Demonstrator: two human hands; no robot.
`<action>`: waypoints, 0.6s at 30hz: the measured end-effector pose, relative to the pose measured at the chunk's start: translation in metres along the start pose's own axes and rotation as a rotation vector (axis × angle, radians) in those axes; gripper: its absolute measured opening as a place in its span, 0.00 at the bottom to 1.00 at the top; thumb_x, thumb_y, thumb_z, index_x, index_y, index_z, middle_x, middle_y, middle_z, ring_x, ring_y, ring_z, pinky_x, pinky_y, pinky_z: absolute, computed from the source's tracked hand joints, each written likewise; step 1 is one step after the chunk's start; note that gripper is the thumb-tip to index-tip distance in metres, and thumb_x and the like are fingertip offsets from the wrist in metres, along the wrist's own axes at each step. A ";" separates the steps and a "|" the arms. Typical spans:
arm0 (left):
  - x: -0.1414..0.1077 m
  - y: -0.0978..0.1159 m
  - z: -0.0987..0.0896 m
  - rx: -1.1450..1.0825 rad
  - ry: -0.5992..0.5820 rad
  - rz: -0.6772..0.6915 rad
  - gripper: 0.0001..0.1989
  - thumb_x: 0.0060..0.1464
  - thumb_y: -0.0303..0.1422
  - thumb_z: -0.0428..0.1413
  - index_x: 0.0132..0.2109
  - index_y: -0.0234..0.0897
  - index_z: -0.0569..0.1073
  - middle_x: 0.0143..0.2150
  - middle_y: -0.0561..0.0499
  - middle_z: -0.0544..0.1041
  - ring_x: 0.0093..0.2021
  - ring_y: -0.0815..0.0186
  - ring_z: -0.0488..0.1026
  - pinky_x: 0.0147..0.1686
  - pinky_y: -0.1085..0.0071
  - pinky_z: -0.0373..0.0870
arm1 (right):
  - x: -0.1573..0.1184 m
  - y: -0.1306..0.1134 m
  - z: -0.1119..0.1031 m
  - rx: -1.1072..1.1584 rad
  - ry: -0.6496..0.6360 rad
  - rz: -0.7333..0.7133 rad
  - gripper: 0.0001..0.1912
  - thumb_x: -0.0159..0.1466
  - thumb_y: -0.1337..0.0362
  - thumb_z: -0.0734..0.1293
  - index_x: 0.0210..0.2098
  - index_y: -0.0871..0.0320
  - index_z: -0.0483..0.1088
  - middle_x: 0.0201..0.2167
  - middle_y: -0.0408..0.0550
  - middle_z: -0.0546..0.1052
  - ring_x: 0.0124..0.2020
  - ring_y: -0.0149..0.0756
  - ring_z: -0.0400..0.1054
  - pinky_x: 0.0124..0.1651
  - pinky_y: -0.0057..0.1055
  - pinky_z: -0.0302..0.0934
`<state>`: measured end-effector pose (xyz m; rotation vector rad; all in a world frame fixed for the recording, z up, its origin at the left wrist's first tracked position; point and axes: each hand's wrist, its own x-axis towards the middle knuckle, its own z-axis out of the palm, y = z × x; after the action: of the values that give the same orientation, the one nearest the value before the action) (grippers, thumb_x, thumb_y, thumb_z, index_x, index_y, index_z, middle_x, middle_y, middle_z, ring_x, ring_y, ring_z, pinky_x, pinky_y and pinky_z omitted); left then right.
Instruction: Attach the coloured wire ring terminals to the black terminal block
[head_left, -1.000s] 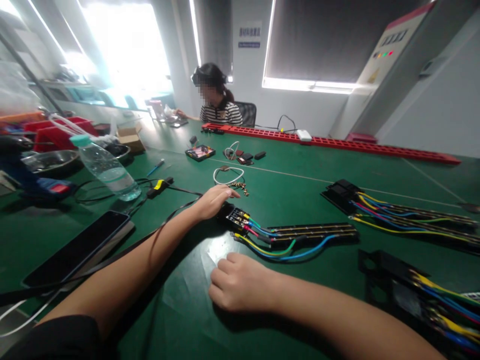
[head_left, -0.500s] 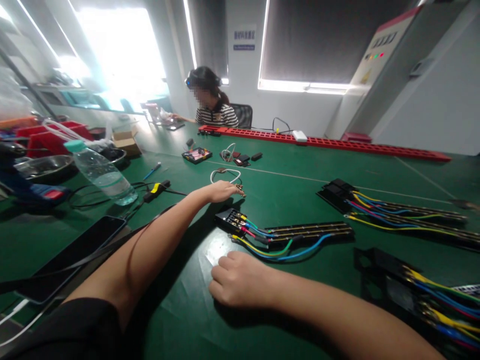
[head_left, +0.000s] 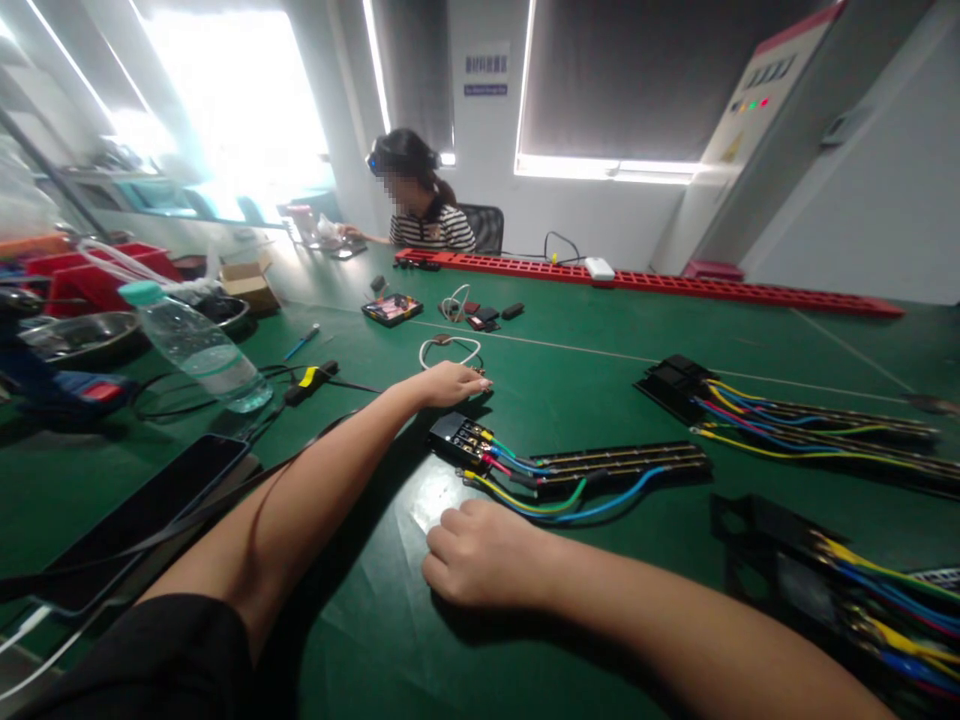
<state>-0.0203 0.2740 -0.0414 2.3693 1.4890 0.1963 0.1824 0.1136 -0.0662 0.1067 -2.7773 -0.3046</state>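
Note:
My left hand [head_left: 454, 383] reaches out palm down over small brass-coloured metal pieces [head_left: 481, 372] on the green table. Its fingers are stretched forward, and the thumb is hidden. Just behind it lies a white cable loop [head_left: 450, 342]. My right hand [head_left: 487, 555] rests closed on the table nearer to me, and its palm side is hidden, so what it may hold does not show. Between and to the right of the hands lies a black terminal block [head_left: 459, 437]. Yellow, green, blue and red wires [head_left: 559, 508] run from it beside a long black strip [head_left: 622, 465].
More wired black assemblies [head_left: 675, 385] lie at the right, one [head_left: 787, 560] close to my right forearm. A water bottle [head_left: 199, 350], a phone [head_left: 150, 520] and black cables are at the left. Across the table, a person [head_left: 431, 215] sits behind a long red slotted rail [head_left: 645, 280].
My left hand's fingers have lowered and now cover more of the brass-coloured pieces. My right hand stays closed in about the same place.

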 end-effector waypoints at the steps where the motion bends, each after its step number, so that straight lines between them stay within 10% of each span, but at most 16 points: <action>1: 0.000 0.000 0.001 -0.002 0.000 -0.002 0.28 0.66 0.50 0.42 0.57 0.41 0.77 0.59 0.49 0.76 0.58 0.59 0.73 0.57 0.72 0.65 | 0.000 0.000 -0.001 -0.003 -0.006 -0.002 0.09 0.66 0.69 0.64 0.28 0.58 0.65 0.24 0.46 0.68 0.26 0.37 0.64 0.26 0.32 0.49; 18: -0.003 -0.002 0.000 -0.024 -0.081 -0.009 0.27 0.67 0.50 0.40 0.61 0.44 0.73 0.61 0.52 0.75 0.59 0.60 0.73 0.58 0.72 0.65 | 0.001 0.000 -0.005 0.030 -0.102 0.016 0.09 0.67 0.69 0.63 0.29 0.59 0.67 0.26 0.48 0.71 0.27 0.38 0.66 0.27 0.32 0.52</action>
<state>-0.0229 0.2723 -0.0421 2.3229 1.4512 0.1139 0.1834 0.1124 -0.0611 0.0782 -2.8827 -0.2711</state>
